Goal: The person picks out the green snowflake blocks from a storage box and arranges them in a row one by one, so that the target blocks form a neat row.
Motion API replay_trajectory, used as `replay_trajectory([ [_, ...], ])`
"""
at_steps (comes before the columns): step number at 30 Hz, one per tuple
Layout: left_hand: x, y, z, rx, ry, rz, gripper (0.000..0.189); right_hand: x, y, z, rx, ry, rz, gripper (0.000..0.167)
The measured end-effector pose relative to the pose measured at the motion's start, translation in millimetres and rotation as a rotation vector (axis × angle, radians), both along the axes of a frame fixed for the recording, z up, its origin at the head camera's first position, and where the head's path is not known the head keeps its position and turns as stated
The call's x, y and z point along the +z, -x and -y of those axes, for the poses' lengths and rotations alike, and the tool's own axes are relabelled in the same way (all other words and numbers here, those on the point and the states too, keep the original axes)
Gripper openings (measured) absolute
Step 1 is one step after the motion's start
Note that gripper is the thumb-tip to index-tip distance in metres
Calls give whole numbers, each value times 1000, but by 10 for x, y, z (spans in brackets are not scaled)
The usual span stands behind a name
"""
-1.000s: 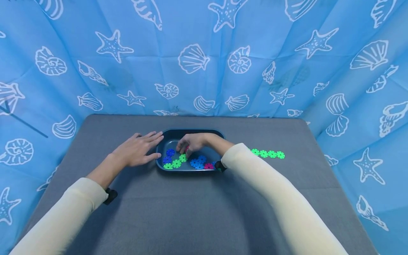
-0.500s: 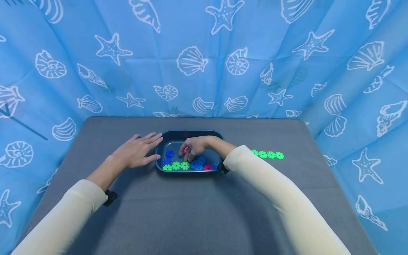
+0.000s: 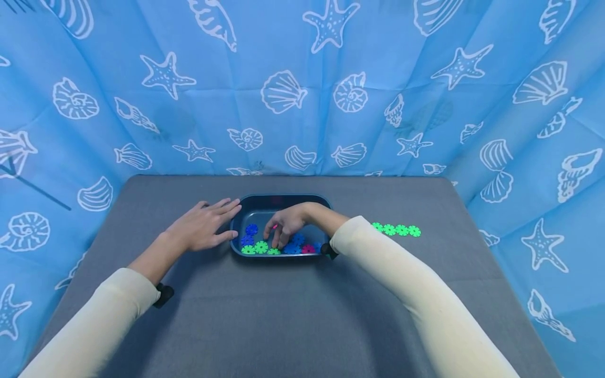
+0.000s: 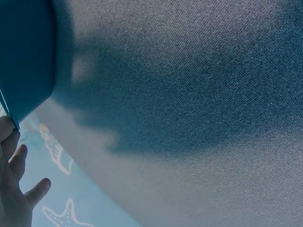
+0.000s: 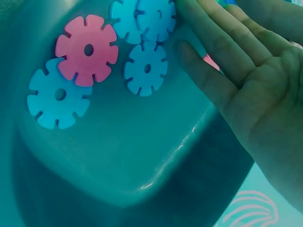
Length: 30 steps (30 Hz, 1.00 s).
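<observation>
A dark blue tray (image 3: 257, 202) holds flat notched plastic discs. My left hand (image 3: 200, 226) rests at its left rim, fingers straight and spread; in the left wrist view the fingertips touch the rim. My right hand (image 3: 290, 220) reaches into the tray with fingers pointing down, the tips right at a green disc (image 3: 274, 251) by the near wall. In the right wrist view its fingers look fairly straight, and a pink disc is mostly hidden behind them. Blue discs (image 3: 251, 229), another green disc (image 3: 261, 247) and a pink disc (image 5: 94, 49) lie around the hand.
To the right of the tray, a row of joined green discs (image 3: 402, 230) lies on the grey cloth-covered table (image 3: 283, 315), partly behind the right sleeve. A blue curtain (image 3: 212, 115) with white shell prints hangs behind and at both sides.
A green disc under my right fingers has slid toward the tray's near wall, and those fingers moved down with it. My left hand stays at the rim.
</observation>
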<state>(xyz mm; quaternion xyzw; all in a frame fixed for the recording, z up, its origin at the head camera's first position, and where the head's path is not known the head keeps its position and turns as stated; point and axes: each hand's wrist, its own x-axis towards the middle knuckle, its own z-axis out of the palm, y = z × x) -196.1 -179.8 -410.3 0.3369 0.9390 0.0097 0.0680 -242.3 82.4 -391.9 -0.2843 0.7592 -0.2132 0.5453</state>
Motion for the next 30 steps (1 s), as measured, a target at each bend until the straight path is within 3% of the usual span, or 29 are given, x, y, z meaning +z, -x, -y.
replay_trajectory([
  [15,-1,1,0,-1,-2,-2,74,-54,-53,14,20,60,172,48],
  [23,-14,2,8,-4,-3,-6,74,-34,-62,-19,17,94,183,51],
  [30,-19,7,3,3,3,-5,75,35,-72,-76,37,139,138,62],
])
